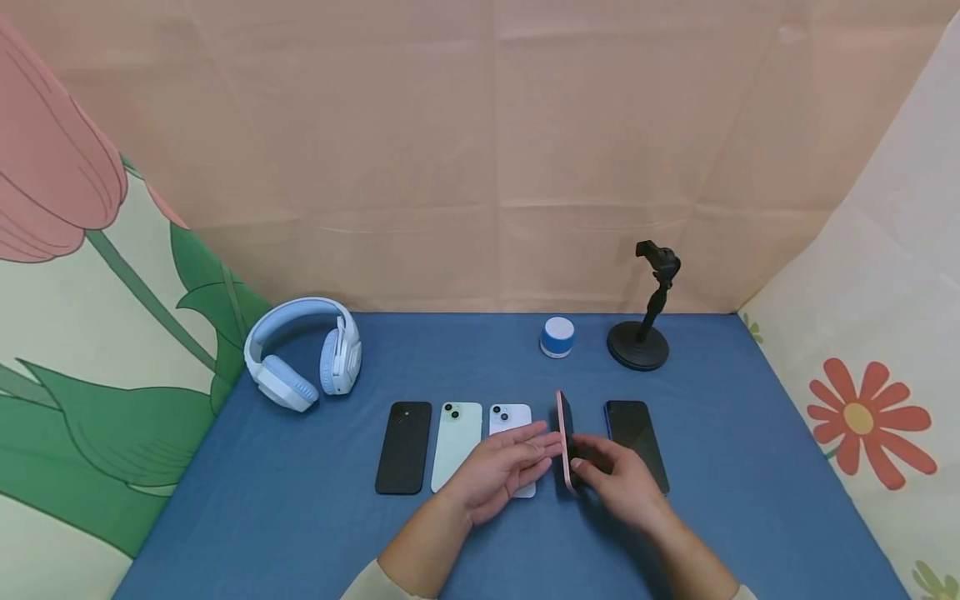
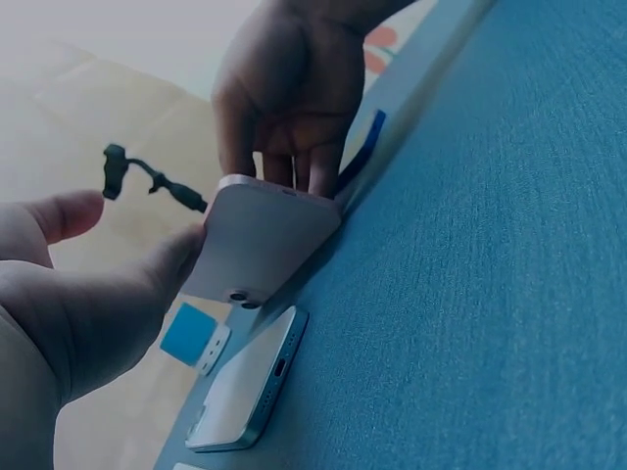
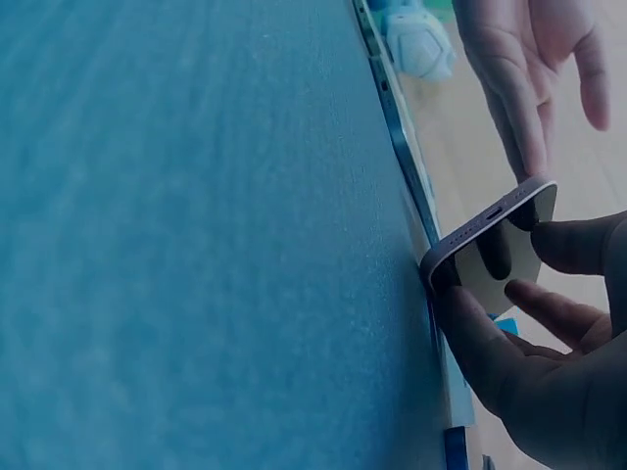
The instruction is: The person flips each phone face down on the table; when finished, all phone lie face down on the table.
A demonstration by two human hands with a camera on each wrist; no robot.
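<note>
A pink smartphone point(image 1: 562, 442) stands on its long edge between the hands, screen toward the right; its back and camera lenses show in the left wrist view point(image 2: 260, 240). My right hand point(image 1: 618, 483) holds it from the screen side, thumb near the lower edge and a finger at the upper one. Turned palm up, my left hand point(image 1: 502, 471) reaches straight fingers to the back of the phone near its upper edge. Beneath that hand lies a lilac smartphone point(image 1: 510, 414), partly covered. A dark smartphone point(image 1: 633, 433) lies just beyond the right hand.
Left of the hands lie a mint green smartphone point(image 1: 457, 442) and a black smartphone point(image 1: 403, 450). Blue headphones point(image 1: 341, 367) rest at the back left. Toward the back right stand a small blue and white jar point(image 1: 557, 337) and a black phone stand point(image 1: 637, 346) on the blue tablecloth point(image 1: 300, 517).
</note>
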